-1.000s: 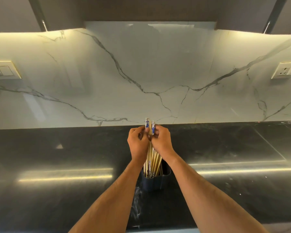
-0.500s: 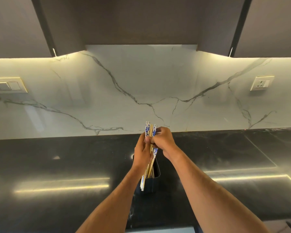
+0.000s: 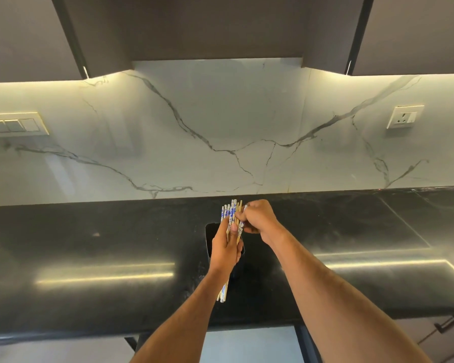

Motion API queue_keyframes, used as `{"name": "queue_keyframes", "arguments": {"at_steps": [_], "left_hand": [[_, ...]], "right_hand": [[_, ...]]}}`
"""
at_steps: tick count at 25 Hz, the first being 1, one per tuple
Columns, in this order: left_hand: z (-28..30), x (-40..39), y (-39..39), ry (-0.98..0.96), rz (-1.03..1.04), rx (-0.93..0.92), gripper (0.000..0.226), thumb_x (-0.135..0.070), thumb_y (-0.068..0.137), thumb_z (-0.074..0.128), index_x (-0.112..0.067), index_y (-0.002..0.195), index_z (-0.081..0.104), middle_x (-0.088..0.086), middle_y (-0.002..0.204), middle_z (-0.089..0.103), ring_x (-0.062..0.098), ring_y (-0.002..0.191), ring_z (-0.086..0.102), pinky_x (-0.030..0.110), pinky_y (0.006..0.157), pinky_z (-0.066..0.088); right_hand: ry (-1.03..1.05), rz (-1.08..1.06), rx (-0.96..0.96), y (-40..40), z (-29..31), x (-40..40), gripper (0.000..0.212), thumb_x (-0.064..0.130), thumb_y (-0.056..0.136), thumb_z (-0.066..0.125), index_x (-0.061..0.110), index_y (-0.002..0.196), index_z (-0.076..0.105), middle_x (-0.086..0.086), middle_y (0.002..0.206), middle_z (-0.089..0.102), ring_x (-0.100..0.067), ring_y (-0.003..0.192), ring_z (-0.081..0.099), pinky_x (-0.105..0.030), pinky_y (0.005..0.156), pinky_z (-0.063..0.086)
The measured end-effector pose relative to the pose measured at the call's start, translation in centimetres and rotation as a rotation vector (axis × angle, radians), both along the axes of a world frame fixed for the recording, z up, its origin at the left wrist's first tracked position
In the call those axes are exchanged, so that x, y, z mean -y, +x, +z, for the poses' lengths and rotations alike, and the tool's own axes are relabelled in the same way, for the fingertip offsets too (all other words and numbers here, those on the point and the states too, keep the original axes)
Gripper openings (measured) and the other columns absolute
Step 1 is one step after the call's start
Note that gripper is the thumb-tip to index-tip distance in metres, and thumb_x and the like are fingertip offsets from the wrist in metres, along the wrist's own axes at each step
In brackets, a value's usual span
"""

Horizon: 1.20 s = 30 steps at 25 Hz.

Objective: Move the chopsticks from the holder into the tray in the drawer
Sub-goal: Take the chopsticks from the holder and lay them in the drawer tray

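A bundle of wooden chopsticks [image 3: 230, 211] with blue-and-white patterned ends is lifted clear of the dark holder [image 3: 210, 237]. My left hand [image 3: 226, 248] grips the bundle around its middle; the lower ends stick out below my wrist. My right hand [image 3: 257, 218] pinches the upper ends from the right. The holder stands on the black counter [image 3: 89, 244] behind my left hand, mostly hidden, and its inside looks dark. The drawer and its tray are hidden from this angle.
White marble backsplash [image 3: 220, 132] rises behind the counter, with a switch plate [image 3: 13, 124] at left and a socket [image 3: 404, 117] at right. Dark upper cabinets [image 3: 215, 27] hang overhead. A drawer handle [image 3: 447, 323] shows at the lower right below the counter edge.
The chopsticks have come up out of the holder, now held as a bundle in my left hand. The camera view has tilted upward and back.
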State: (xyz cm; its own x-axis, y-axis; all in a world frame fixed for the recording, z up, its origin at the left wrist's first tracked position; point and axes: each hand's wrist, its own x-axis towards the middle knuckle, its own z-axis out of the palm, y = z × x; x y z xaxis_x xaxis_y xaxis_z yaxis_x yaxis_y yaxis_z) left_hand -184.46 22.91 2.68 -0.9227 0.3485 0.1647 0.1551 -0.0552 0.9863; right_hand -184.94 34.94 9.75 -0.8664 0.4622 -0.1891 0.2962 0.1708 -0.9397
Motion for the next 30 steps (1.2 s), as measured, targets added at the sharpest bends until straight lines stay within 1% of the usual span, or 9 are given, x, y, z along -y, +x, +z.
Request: {"name": "queue_keyframes", "arguments": {"at_steps": [5,9,13,18,21,24,26,28,30], "left_hand": [[-1.1,0.2,1.0,-0.007,-0.001,0.011,0.032,-0.038,0.107,0.039,-0.024,0.132,0.053,0.006,0.064,0.051,0.008,0.044,0.04,0.021,0.038,0.036],[-1.0,0.4,2.0,-0.003,-0.009,0.059,0.033,-0.04,0.106,0.04,-0.017,0.124,0.055,0.013,0.074,0.05,0.007,0.047,0.039,0.019,0.039,0.036],[-1.0,1.5,2.5,0.006,-0.019,0.076,0.031,-0.037,0.106,0.042,-0.018,0.125,0.057,0.009,0.076,0.053,0.005,0.049,0.042,0.017,0.04,0.036],[-1.6,3.2,2.3,-0.024,-0.066,0.066,0.028,-0.037,0.104,0.05,-0.017,0.122,0.06,0.003,0.074,0.053,0.006,0.052,0.038,0.019,0.042,0.034],[-2.7,4.7,2.4,-0.079,-0.097,0.061,0.026,-0.036,0.102,0.056,-0.018,0.119,0.061,0.004,0.074,0.05,0.005,0.052,0.036,0.019,0.043,0.033],[-3.5,5.5,2.3,-0.117,-0.095,0.07,0.028,-0.036,0.101,0.055,-0.015,0.12,0.06,0.002,0.072,0.049,0.006,0.052,0.037,0.015,0.045,0.035],[-3.4,5.5,2.3,-0.118,-0.097,0.074,0.028,-0.035,0.102,0.054,-0.013,0.12,0.059,0.002,0.071,0.049,0.006,0.051,0.037,0.014,0.045,0.035],[-3.2,5.5,2.2,-0.099,-0.103,0.079,0.027,-0.035,0.102,0.053,-0.012,0.117,0.06,0.004,0.071,0.048,0.006,0.049,0.036,0.015,0.044,0.034],[-2.9,5.5,2.1,-0.083,-0.116,0.085,0.029,-0.036,0.102,0.054,-0.011,0.116,0.06,0.003,0.07,0.047,0.005,0.048,0.035,0.016,0.043,0.032]], "right_hand": [[0.027,0.027,0.044,0.8,0.2,-0.3,0.005,0.01,0.086,0.078,0.011,0.09,0.077,-0.006,0.088,0.078,-0.018,0.085,0.074,-0.028,0.066,0.061],[0.03,-0.049,0.033,0.7,0.1,-0.2,0.005,0.011,0.088,0.077,0.007,0.085,0.074,-0.008,0.085,0.077,-0.018,0.083,0.075,-0.035,0.075,0.063],[-0.006,-0.176,-0.054,0.2,0.8,0.2,0.014,0.009,0.086,0.075,0.003,0.074,0.071,-0.012,0.082,0.077,-0.025,0.081,0.076,-0.042,0.077,0.062],[-0.06,-0.257,-0.131,0.0,2.0,1.4,0.01,0.005,0.087,0.072,-0.001,0.08,0.074,-0.014,0.083,0.077,-0.021,0.073,0.073,-0.03,0.062,0.053],[-0.041,-0.281,-0.235,0.2,3.0,2.1,0.02,0.002,0.09,0.07,0.01,0.072,0.074,-0.01,0.079,0.077,-0.02,0.074,0.076,-0.026,0.06,0.055],[-0.005,-0.234,-0.321,0.5,4.1,2.2,0.018,0.0,0.089,0.071,0.013,0.077,0.074,-0.012,0.081,0.077,-0.015,0.065,0.073,-0.016,0.052,0.052],[0.038,-0.176,-0.276,0.4,4.3,2.1,0.016,0.002,0.091,0.07,0.012,0.079,0.074,-0.013,0.083,0.078,-0.019,0.071,0.076,-0.024,0.059,0.059],[0.017,-0.129,-0.175,0.5,4.2,2.3,0.015,0.005,0.094,0.066,0.008,0.081,0.072,-0.015,0.085,0.078,-0.028,0.082,0.077,-0.039,0.074,0.064],[0.037,-0.077,-0.109,0.6,3.8,2.4,0.013,0.008,0.095,0.063,0.005,0.085,0.07,-0.014,0.085,0.078,-0.027,0.082,0.078,-0.042,0.08,0.064]]}}
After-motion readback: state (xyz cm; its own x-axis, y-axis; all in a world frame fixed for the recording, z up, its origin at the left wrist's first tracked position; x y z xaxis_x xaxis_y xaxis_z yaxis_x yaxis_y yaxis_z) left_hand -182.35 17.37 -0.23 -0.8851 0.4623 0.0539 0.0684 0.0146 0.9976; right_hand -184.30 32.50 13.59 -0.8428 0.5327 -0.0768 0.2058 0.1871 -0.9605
